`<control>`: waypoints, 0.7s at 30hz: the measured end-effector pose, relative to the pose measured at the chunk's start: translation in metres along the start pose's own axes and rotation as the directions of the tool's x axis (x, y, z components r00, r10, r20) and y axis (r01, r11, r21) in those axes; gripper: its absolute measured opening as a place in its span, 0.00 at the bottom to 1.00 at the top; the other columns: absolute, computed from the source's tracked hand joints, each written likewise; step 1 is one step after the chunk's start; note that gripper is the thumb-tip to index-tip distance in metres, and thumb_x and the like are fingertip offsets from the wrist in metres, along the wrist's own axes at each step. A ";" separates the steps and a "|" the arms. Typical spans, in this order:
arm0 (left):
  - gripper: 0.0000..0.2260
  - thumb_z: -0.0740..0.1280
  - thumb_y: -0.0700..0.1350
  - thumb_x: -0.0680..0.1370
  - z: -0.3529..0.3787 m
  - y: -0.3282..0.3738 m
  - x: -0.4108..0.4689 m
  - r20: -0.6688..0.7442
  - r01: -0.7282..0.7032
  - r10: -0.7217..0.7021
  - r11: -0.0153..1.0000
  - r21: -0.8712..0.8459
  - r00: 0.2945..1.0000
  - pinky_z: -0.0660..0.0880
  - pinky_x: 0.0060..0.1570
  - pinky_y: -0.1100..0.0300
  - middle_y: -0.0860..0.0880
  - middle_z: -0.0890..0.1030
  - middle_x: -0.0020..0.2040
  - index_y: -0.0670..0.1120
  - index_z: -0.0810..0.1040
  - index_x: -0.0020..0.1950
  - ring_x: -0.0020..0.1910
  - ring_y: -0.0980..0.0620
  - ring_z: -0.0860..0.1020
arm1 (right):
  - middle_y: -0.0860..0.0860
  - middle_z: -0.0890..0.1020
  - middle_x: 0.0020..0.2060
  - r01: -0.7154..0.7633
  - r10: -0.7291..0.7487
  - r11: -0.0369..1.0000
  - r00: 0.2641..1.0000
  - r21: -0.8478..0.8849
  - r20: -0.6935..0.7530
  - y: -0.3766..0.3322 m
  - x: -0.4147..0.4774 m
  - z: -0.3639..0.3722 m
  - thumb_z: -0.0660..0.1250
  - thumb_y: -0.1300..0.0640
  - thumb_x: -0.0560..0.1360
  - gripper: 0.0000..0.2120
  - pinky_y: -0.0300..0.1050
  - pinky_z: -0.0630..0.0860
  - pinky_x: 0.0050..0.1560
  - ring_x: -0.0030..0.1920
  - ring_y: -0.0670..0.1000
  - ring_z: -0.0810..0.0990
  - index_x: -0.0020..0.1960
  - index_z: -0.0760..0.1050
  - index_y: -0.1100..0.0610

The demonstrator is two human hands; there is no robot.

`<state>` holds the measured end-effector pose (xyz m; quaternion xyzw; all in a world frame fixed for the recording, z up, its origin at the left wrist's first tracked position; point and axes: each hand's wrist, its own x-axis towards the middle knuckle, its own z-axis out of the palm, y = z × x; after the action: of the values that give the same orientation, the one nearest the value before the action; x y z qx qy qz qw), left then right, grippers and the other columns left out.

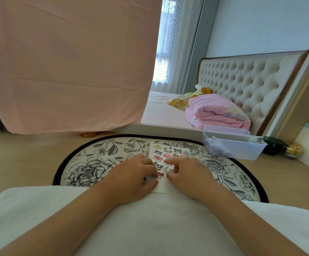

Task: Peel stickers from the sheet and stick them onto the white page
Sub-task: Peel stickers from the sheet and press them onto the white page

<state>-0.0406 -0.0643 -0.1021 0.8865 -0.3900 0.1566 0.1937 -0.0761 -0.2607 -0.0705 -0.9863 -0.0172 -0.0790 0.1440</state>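
We see two hands over one floral mat point(98, 163) on the wooden desk point(20, 159). One sticker sheet point(170, 153) lies on the mat, with about ten cartoon stickers uncovered. A strip of one white page point(162, 187) shows at the sheet's near end, between the hands.

The left hand point(134, 175) grips the sheet's near left edge with curled fingers and thumb. The right hand point(186, 172) has its index finger out on the sheet and the others curled. We cannot tell whether it pinches a sticker. One clear plastic bin point(232, 147) sits right of the mat.
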 end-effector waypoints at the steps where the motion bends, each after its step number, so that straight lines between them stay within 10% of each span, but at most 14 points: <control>1: 0.11 0.64 0.56 0.78 0.000 0.000 0.000 0.006 -0.002 0.002 1.000 0.002 1.000 0.69 0.49 0.66 0.61 0.78 0.53 0.56 0.82 0.56 0.56 0.63 0.69 | 0.41 0.78 0.60 0.052 -0.052 0.998 0.999 -0.021 -0.014 0.001 -0.002 -0.001 0.61 0.47 0.78 0.19 0.45 0.74 0.59 0.60 0.46 0.77 0.68 0.74 0.37; 8: 0.11 0.63 0.55 0.79 0.002 0.002 0.001 0.020 0.007 -0.008 0.999 0.040 1.000 0.68 0.49 0.67 0.61 0.77 0.51 0.56 0.81 0.57 0.53 0.63 0.69 | 0.45 0.73 0.62 0.351 -0.333 0.903 0.936 -0.249 0.112 0.002 -0.015 0.005 0.56 0.52 0.78 0.21 0.47 0.73 0.57 0.62 0.51 0.70 0.69 0.72 0.42; 21: 0.29 0.45 0.61 0.79 0.005 0.007 -0.001 0.135 -0.023 -0.010 0.971 0.238 0.991 0.74 0.63 0.52 0.54 0.70 0.68 0.55 0.72 0.73 0.69 0.53 0.66 | 0.43 0.77 0.62 0.322 -0.322 0.923 0.946 -0.213 0.036 0.013 -0.020 0.014 0.46 0.46 0.74 0.28 0.50 0.76 0.56 0.61 0.51 0.72 0.65 0.77 0.45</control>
<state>-0.0456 -0.0701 -0.1057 0.9106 -0.3835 0.1426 0.0581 -0.0928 -0.2691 -0.0910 -0.9798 -0.1703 -0.1027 0.0212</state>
